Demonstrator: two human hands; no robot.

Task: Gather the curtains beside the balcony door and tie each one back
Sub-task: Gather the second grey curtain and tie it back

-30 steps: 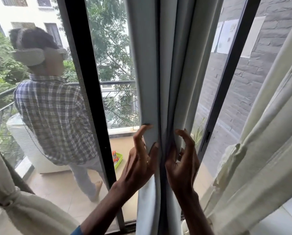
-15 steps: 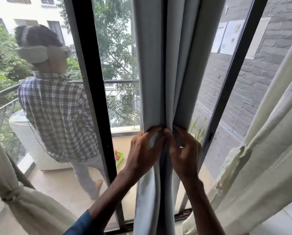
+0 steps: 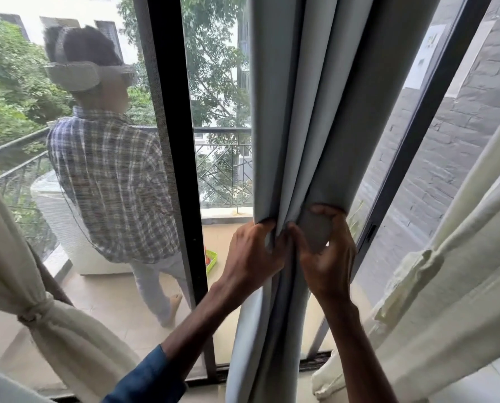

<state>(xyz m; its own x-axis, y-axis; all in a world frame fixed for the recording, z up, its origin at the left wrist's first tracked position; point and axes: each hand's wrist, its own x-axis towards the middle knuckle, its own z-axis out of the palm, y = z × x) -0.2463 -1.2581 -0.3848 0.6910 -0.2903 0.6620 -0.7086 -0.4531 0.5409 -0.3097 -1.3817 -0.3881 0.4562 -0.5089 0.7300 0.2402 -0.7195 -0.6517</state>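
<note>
More curtain (image 3: 315, 112) in right hand (image 3: 327, 266)

Centre curtain (image 3: 286, 112): plain pale grey-blue. Left curtain (image 3: 77, 338) and right curtain (image 3: 446, 286): plain cream. Door frame (image 3: 179, 141): black. Sleeve (image 3: 147, 379): dark blue. Shirt (image 3: 112, 184) outside: blue-and-white check. Wall (image 3: 461, 141): dark grey brick.

L hand (image 3: 254, 254): raised, fingers curled, pinching | R hand (image 3: 328, 260): same, beside L
</note>
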